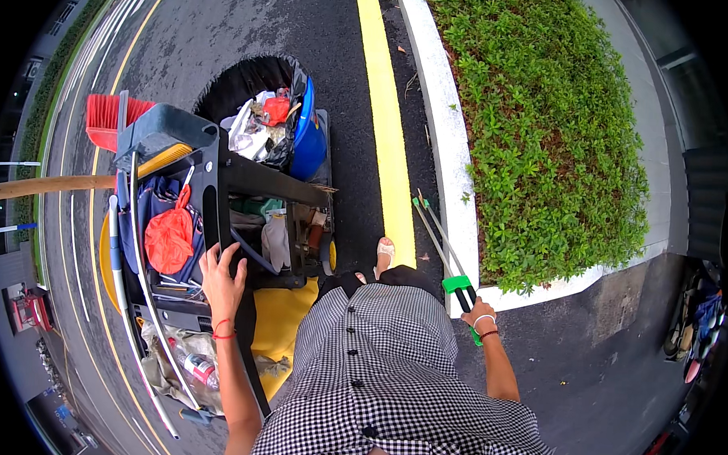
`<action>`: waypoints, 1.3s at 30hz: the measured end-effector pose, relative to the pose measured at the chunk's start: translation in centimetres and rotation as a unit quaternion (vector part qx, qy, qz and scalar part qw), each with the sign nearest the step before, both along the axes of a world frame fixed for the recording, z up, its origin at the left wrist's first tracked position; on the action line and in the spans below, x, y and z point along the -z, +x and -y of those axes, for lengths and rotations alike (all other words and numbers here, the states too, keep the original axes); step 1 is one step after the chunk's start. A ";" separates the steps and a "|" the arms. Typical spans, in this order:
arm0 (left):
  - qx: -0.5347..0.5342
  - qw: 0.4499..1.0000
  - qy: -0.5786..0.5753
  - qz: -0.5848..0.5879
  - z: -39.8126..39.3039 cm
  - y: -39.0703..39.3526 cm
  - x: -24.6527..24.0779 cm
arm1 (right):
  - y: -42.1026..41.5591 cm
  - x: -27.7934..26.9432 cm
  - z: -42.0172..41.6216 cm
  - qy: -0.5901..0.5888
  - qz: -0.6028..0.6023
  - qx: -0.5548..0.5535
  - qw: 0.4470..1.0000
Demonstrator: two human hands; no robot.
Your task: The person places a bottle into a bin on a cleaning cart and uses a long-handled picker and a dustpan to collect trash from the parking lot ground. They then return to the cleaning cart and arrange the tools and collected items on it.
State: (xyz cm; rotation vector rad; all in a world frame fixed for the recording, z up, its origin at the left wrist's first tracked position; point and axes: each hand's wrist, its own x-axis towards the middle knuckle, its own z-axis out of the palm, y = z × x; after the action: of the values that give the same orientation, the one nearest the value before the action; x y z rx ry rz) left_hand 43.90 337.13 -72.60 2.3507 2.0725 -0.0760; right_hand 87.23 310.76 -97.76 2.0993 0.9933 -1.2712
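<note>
My left hand (pixel 223 278) has its fingers curled over the black plastic rim (pixel 211 216) of a cleaning cart. A knotted red plastic bag (pixel 170 240) lies on dark blue cloth in the cart's top, just beyond that hand. In my right hand (pixel 480 313) is a pair of long metal litter tongs (pixel 438 245) with a green bracket and green tips. The tongs point forward, their slightly parted tips above the asphalt beside the white curb (pixel 449 110). Nothing shows between the tips.
A blue bin (pixel 310 135) with a black liner holds rubbish ahead of the cart. A red-bristled broom (pixel 118 119) and wooden pole (pixel 52 188) stick out left. A plastic bottle (pixel 198 366) lies in the cart's near end. Right of the curb grows a hedge (pixel 541 143); a yellow line (pixel 387 108) runs alongside.
</note>
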 end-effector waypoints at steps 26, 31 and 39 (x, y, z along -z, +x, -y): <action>-0.020 0.999 0.002 0.033 0.4 0.5 -0.6 | -2.1 -11.8 -8.5 0.438 -0.201 -0.017 0.876; -0.014 0.999 -0.003 0.035 1.1 0.1 -0.2 | -2.9 -12.5 -7.6 0.414 -0.193 0.030 0.889; -0.028 0.999 -0.016 0.028 0.4 0.8 -0.2 | 1.0 -6.5 -2.3 0.304 -0.026 0.051 0.951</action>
State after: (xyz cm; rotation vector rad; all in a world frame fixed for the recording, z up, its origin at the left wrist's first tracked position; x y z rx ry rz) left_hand 44.72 336.75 -72.35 2.2475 2.0935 -0.0423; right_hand 88.26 313.04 -91.27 2.6079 1.4591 -1.1725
